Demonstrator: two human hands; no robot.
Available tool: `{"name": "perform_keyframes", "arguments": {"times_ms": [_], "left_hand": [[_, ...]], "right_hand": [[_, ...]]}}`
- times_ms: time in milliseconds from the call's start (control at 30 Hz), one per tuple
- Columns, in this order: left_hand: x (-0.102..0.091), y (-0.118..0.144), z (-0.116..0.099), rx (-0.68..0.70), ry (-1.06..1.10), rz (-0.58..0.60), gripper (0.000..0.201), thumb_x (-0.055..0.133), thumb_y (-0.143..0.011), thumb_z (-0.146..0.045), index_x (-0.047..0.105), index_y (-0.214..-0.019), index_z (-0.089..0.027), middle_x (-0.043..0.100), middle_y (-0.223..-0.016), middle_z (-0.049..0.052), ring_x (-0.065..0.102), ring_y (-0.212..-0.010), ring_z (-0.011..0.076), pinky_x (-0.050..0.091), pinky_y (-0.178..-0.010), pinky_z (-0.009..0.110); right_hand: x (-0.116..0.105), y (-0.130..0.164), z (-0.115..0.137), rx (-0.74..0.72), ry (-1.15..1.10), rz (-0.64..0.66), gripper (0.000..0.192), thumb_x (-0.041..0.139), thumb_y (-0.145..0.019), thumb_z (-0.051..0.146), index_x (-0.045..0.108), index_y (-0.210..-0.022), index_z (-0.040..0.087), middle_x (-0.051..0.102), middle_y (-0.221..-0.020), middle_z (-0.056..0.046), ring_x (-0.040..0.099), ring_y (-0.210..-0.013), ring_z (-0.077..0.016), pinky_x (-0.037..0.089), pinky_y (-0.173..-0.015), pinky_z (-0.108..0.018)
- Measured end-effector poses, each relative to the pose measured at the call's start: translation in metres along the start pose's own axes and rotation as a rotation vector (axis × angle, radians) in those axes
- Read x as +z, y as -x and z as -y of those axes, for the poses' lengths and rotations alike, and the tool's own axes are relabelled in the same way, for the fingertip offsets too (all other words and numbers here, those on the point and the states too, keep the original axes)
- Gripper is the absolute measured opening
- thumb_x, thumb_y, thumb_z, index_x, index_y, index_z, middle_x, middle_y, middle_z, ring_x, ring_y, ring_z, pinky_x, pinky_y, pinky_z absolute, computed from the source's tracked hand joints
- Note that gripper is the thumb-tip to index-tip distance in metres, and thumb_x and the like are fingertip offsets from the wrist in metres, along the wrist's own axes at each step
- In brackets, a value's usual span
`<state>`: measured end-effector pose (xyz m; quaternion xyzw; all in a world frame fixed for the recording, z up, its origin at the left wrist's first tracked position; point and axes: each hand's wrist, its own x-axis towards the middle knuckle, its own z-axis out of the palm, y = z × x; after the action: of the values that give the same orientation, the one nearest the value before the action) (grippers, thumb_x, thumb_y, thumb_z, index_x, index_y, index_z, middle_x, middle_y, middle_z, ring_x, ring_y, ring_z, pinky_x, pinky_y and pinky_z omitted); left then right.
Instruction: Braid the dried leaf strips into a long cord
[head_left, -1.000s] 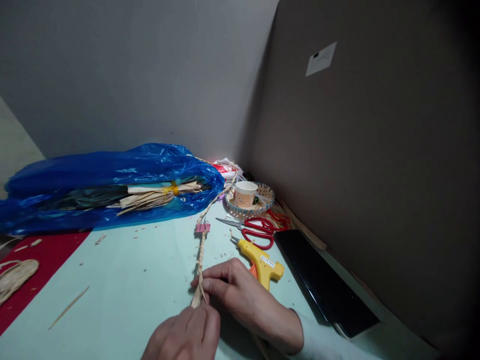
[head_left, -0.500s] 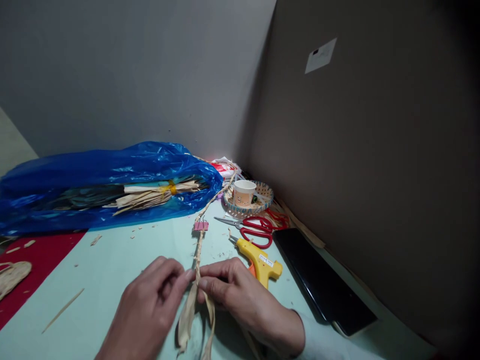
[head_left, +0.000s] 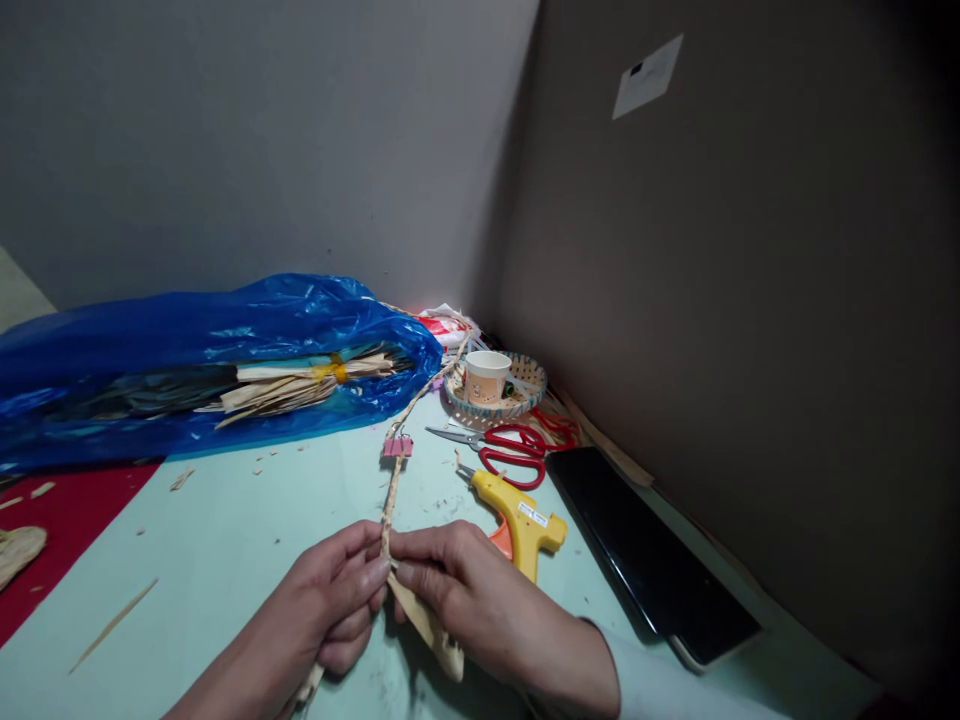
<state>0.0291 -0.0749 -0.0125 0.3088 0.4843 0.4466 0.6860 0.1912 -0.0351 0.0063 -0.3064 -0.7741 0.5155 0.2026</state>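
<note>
A thin braid of pale dried plant strips [head_left: 392, 492] runs from a pink binder clip [head_left: 398, 447] down to my hands. My left hand [head_left: 341, 595] pinches the lower end of the braid from the left; a strip end pokes out below its fingers. Opposite it, my right hand [head_left: 457, 580] is closed on the same spot with thumb and forefinger. One broad loose strip [head_left: 427, 628] hangs from the braid beneath my right fingers. Beyond the clip the braid carries on toward the back. My fingertips hide the exact crossing of the strips.
To the right lie a yellow glue gun [head_left: 525, 515], red-handled scissors [head_left: 514, 455] and a black tablet-like device [head_left: 645, 550]. Behind them a paper cup [head_left: 486, 378] stands in a woven tray [head_left: 536, 372]. A blue plastic bag [head_left: 300, 300] with a bundle of dried strips [head_left: 300, 388] lies at the back left.
My left hand has moved in to the braid, its fingers closing. One loose strip has swung left under that hand, while the other now slants right. The view has shifted slightly.
</note>
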Motion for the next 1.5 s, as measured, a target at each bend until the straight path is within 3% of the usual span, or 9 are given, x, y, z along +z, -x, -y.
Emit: {"name": "perform_keyframes", "arguments": {"times_ms": [200, 367, 600, 767, 1000, 1133, 1233, 1333, 1500], "left_hand": [[0.0, 0.003, 0.011, 0.012, -0.039, -0.056, 0.044, 0.077, -0.068, -0.05, 0.05, -0.084, -0.02, 0.044, -0.045, -0.013, 0.012, -0.035, -0.0015, 0.008, -0.033, 0.013], [-0.002, 0.003, 0.013, 0.019, -0.132, -0.078, 0.038, 0.072, -0.073, -0.05, 0.052, -0.075, -0.018, 0.047, -0.046, -0.011, 0.017, -0.033, -0.0019, 0.009, -0.033, 0.014], [-0.004, 0.002, 0.013, 0.095, -0.297, -0.065, 0.037, 0.065, -0.076, -0.053, 0.054, -0.074, -0.017, 0.055, -0.05, -0.006, 0.022, -0.03, -0.0008, 0.011, -0.033, 0.016], [-0.002, 0.003, 0.011, 0.117, -0.371, -0.085, 0.033, 0.061, -0.078, -0.05, 0.055, -0.074, -0.017, 0.056, -0.052, -0.006, 0.024, -0.033, 0.0017, 0.014, -0.035, 0.018], [0.007, 0.006, 0.007, 0.233, -0.489, -0.171, 0.022, 0.061, -0.078, -0.038, 0.055, -0.067, -0.019, 0.055, -0.055, -0.006, 0.052, -0.056, 0.013, 0.039, -0.056, 0.022], [0.007, 0.007, 0.006, 0.189, -0.488, -0.147, 0.019, 0.058, -0.081, -0.034, 0.054, -0.069, -0.02, 0.055, -0.058, -0.006, 0.052, -0.057, 0.0139, 0.039, -0.057, 0.024], [0.006, 0.01, 0.009, 0.176, -0.443, -0.149, 0.021, 0.061, -0.08, -0.037, 0.055, -0.07, -0.02, 0.053, -0.062, -0.006, 0.047, -0.06, 0.0132, 0.036, -0.057, 0.023], [0.005, 0.012, 0.014, 0.097, -0.313, -0.169, 0.026, 0.062, -0.08, -0.045, 0.057, -0.077, -0.02, 0.053, -0.067, -0.005, 0.043, -0.06, 0.0116, 0.032, -0.054, 0.021], [0.0, 0.009, 0.018, 0.107, -0.234, -0.133, 0.032, 0.068, -0.075, -0.05, 0.06, -0.076, -0.019, 0.055, -0.065, -0.004, 0.045, -0.058, 0.0112, 0.031, -0.052, 0.02]], "right_hand": [[0.001, 0.012, 0.009, 0.123, 0.365, -0.064, 0.019, 0.04, -0.091, 0.023, 0.053, -0.104, 0.019, 0.064, -0.092, -0.009, 0.058, -0.084, -0.0211, 0.04, -0.069, -0.029], [-0.001, 0.015, 0.018, 0.204, 0.539, -0.048, 0.013, 0.036, -0.091, 0.027, 0.047, -0.088, 0.023, 0.059, -0.085, -0.005, 0.057, -0.075, -0.0202, 0.035, -0.06, -0.027], [-0.003, 0.016, 0.024, 0.214, 0.535, -0.047, 0.018, 0.036, -0.09, 0.023, 0.048, -0.077, 0.022, 0.061, -0.09, -0.003, 0.058, -0.089, -0.0203, 0.038, -0.069, -0.028], [-0.008, 0.014, 0.022, 0.19, 0.569, -0.009, 0.026, 0.033, -0.094, 0.031, 0.048, -0.076, 0.02, 0.061, -0.079, -0.005, 0.056, -0.077, -0.0185, 0.037, -0.066, -0.028], [0.003, 0.011, 0.02, 0.238, 0.353, -0.078, 0.036, 0.033, -0.097, 0.036, 0.059, -0.078, 0.019, 0.061, -0.078, -0.004, 0.057, -0.075, -0.016, 0.038, -0.065, -0.025], [0.011, 0.013, 0.024, 0.279, 0.352, -0.054, 0.038, 0.032, -0.097, 0.038, 0.061, -0.082, 0.017, 0.063, -0.081, -0.007, 0.06, -0.076, -0.0176, 0.04, -0.062, -0.025], [0.017, 0.015, 0.024, 0.297, 0.544, -0.041, 0.032, 0.035, -0.095, 0.036, 0.062, -0.091, 0.019, 0.063, -0.086, -0.011, 0.062, -0.083, -0.0257, 0.04, -0.059, -0.028], [0.025, 0.012, 0.019, 0.254, 0.761, 0.087, 0.023, 0.047, -0.086, 0.022, 0.059, -0.105, 0.015, 0.065, -0.089, -0.014, 0.064, -0.083, -0.0326, 0.039, -0.056, -0.031], [0.033, 0.007, 0.012, 0.127, 0.908, 0.165, 0.031, 0.043, -0.082, 0.005, 0.058, -0.109, 0.01, 0.068, -0.089, -0.016, 0.065, -0.076, -0.0289, 0.041, -0.057, -0.033]]}}
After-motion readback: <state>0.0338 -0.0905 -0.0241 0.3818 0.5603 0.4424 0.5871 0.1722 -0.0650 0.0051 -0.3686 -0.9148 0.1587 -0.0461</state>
